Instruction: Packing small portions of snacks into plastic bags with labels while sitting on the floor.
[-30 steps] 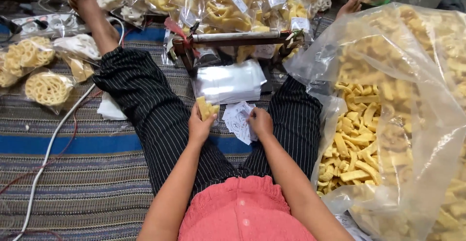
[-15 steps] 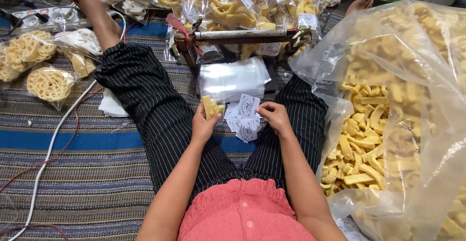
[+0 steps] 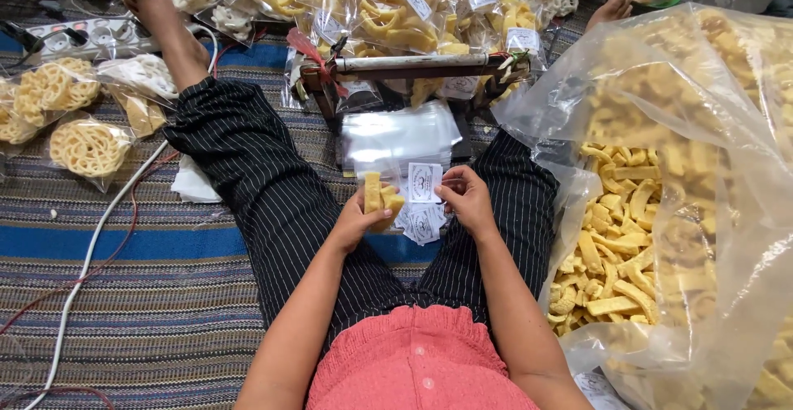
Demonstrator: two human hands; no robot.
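Person sits on a striped mat (image 3: 149, 311), legs apart. Left hand (image 3: 357, 220) is clenched round a small clear bag of yellow sticks (image 3: 378, 198), held upright over the lap. Right hand (image 3: 467, 199) pinches a white paper label (image 3: 424, 182) w/ thumb & fingers, label just beside the bag's top, touching or nearly so, can't tell. More labels (image 3: 421, 224) sit under both hands. Stack of empty clear bags (image 3: 401, 133) lies ahead, near a bar sealer (image 3: 413, 66). Big plastic sack of yellow sticks (image 3: 652, 236) at right, filled packets (image 3: 396, 14) beyond.
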